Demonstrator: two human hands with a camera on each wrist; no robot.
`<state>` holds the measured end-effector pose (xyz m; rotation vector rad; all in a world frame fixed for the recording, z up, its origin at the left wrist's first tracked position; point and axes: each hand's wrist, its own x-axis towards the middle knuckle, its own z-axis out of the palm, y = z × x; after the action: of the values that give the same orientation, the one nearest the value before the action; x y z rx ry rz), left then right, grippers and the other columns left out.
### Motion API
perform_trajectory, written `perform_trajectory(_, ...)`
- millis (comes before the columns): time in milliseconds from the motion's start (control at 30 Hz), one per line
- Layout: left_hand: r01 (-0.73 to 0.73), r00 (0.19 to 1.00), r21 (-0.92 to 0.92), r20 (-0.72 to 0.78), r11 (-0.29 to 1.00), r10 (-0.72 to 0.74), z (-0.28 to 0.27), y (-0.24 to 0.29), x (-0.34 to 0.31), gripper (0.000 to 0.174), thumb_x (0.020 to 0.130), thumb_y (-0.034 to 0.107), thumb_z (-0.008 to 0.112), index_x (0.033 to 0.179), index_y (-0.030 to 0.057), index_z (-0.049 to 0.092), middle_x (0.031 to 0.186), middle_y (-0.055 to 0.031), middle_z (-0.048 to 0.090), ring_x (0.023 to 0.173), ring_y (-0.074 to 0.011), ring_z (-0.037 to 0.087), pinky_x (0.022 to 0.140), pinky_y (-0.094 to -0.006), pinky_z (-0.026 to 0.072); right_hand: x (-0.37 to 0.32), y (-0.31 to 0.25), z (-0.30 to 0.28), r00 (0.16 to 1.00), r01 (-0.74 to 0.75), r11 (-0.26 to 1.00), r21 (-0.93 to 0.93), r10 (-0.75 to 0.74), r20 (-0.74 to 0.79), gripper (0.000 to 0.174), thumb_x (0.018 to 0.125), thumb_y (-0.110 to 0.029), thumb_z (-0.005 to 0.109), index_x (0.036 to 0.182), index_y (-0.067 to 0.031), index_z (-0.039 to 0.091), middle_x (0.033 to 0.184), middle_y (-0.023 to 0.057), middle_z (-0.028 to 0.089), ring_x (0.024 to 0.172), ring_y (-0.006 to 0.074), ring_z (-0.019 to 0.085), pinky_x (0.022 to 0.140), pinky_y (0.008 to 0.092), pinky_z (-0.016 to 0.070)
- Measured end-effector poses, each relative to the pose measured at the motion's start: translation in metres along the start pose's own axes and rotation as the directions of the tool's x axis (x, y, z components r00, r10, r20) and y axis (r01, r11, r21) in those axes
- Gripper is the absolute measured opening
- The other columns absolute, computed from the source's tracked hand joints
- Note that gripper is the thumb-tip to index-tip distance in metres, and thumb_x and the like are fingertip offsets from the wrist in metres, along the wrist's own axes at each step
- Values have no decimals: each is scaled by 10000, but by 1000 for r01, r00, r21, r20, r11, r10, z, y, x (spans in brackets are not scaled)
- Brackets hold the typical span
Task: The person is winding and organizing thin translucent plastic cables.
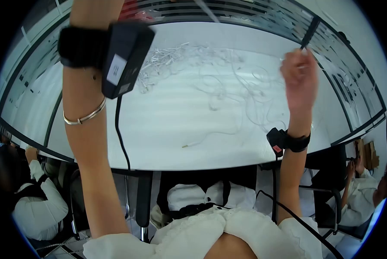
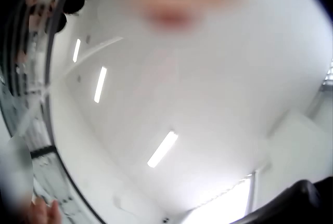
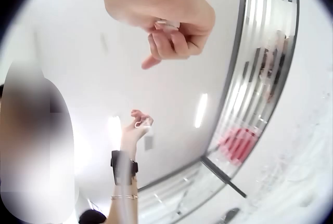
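My left hand [image 3: 138,125], seen small in the right wrist view, is raised high and pinches a thin white cable [image 3: 143,124] that loops at its fingers. Only its blurred edge shows at the top of the left wrist view, and in the head view it lies beyond the upper edge. My right hand [image 1: 300,80] is lifted over the table's right side, its fingers curled round a small white piece of the cable, which is mostly hidden in the fist. A blurred pale length of the cable [image 2: 86,55] slants across the left wrist view towards the right hand.
Loose thin white cables [image 1: 245,86] sprawl over the white table [image 1: 159,129], one ending in a metal-tipped plug [image 1: 191,144]. Behind them lies a heap of short white pieces [image 1: 163,60]. Dark-framed glass panels [image 1: 310,32] edge the table. People sit at both sides.
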<state>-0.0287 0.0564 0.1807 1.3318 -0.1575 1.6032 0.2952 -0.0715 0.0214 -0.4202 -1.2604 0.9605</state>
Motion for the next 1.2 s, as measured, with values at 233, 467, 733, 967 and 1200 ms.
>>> perform_trajectory(233, 277, 857, 122, -479, 953, -188, -94, -71, -121, 182, 930, 74, 458, 1089, 53, 544, 1064, -69, 576, 816, -132, 533, 795, -267, 420, -39, 67, -22, 806, -435, 616, -657, 592, 22, 405, 936, -311, 429, 723, -23, 619, 576, -36, 403, 508, 76, 287, 498, 225, 250)
perform_trajectory(467, 551, 639, 149, -709, 821, -300, -234, -51, -223, 182, 896, 83, 494, 1059, 91, 573, 1043, -34, 619, 872, -115, 545, 791, -266, 407, -63, 87, 7, 765, 7, 187, -982, 632, 126, 316, 883, -386, 555, 910, -72, 577, 606, 138, 578, 616, 294, 583, 542, 397, 420)
perform_trajectory(733, 816, 501, 318, -805, 483, -318, -257, -16, -253, 312, 818, 151, 521, 1118, 135, 605, 1063, 18, 603, 897, -113, 527, 821, -273, 373, -64, 77, 28, 592, 204, 202, -958, 754, 285, 293, 839, -376, 627, 909, -103, 552, 580, 108, 555, 593, 284, 573, 549, 388, 415)
perform_trajectory(967, 788, 600, 589, -800, 177, -9, -221, -1, -241, 346, 757, 216, 567, 1090, 162, 643, 1077, -7, 552, 1015, -156, 459, 838, -289, 364, -76, 76, 20, 594, 301, 244, -922, 708, 381, 216, 825, -283, 667, 915, -119, 560, 597, 48, 577, 565, 219, 575, 525, 341, 396)
perform_trajectory(1200, 389, 878, 903, -304, 181, -371, -118, -19, -234, 181, 854, 108, 529, 1011, 88, 617, 1075, -20, 568, 1055, -147, 488, 911, -271, 359, -75, 72, 16, 609, 323, 278, -905, 671, 424, 176, 815, -231, 668, 901, -110, 574, 642, 53, 611, 589, 234, 586, 526, 345, 406)
